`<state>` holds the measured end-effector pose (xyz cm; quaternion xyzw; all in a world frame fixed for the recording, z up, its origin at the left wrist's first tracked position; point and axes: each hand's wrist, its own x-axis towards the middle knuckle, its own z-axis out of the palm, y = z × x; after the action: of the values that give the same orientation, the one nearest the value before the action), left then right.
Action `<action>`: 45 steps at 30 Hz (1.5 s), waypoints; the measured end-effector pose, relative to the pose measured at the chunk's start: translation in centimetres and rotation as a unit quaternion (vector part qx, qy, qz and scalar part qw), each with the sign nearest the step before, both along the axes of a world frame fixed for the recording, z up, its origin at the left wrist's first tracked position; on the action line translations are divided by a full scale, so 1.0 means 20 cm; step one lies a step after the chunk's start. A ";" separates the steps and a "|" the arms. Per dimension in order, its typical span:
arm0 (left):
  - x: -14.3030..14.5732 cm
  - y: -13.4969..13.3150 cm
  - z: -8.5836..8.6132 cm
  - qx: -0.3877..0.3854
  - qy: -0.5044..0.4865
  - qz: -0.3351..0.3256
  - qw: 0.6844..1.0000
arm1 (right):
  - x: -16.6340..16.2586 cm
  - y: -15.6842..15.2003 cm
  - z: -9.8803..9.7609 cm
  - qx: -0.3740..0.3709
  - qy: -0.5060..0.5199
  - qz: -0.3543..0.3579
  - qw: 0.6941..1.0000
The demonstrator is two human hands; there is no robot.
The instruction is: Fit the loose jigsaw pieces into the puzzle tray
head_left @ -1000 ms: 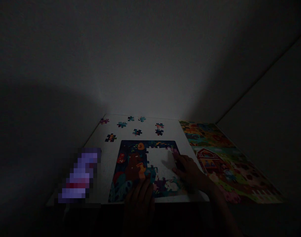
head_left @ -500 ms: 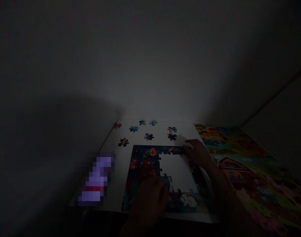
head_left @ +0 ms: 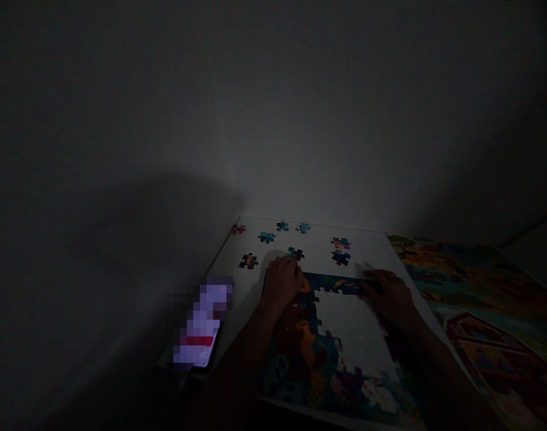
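Note:
A partly assembled jigsaw puzzle (head_left: 300,341) lies on a white board, with dark blue pieces framing a large white gap. My left hand (head_left: 283,280) is at its upper left corner, fingers bent over the top edge and close beside a loose blue jigsaw piece (head_left: 296,254). At the upper right corner, my right hand (head_left: 389,292) rests on the edge with its thumb and fingers somewhat apart. Nothing shows held in either hand, though the dim light hides the undersides of the fingers.
Several loose jigsaw pieces, including an orange and dark piece (head_left: 248,261) and a pink and blue piece (head_left: 340,243), lie on the white board (head_left: 318,239). A lit phone (head_left: 205,335) is at the left edge. A colourful farm picture (head_left: 471,287) lies at right. A wall (head_left: 309,131) stands behind.
My left hand has moved up from the puzzle's lower left part to its upper left corner. My right hand stays near the upper right corner. The view has shifted left.

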<state>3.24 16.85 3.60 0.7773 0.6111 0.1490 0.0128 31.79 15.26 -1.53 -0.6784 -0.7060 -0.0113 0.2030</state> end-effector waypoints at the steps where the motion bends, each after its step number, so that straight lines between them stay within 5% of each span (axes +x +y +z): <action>1: -0.01 -0.01 -0.01 0.002 -0.002 0.002 1.000 | 0.00 0.00 0.00 -0.002 0.001 -0.002 1.000; 20: -0.08 0.03 -0.05 0.009 -0.039 0.061 0.997 | 0.01 0.01 -0.02 -0.009 0.027 -0.011 1.000; 35: -0.08 0.04 -0.07 0.016 -0.057 0.042 0.997 | 0.00 0.01 0.06 -0.050 0.047 -0.022 0.997; 45: -0.09 0.06 -0.09 0.029 -0.061 0.032 0.997 | -0.03 0.18 0.21 -0.140 0.069 0.017 0.988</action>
<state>1.42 17.98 1.86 0.7469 0.6292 0.2140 0.0231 31.24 18.94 2.77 -0.6871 -0.6965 0.1375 0.1547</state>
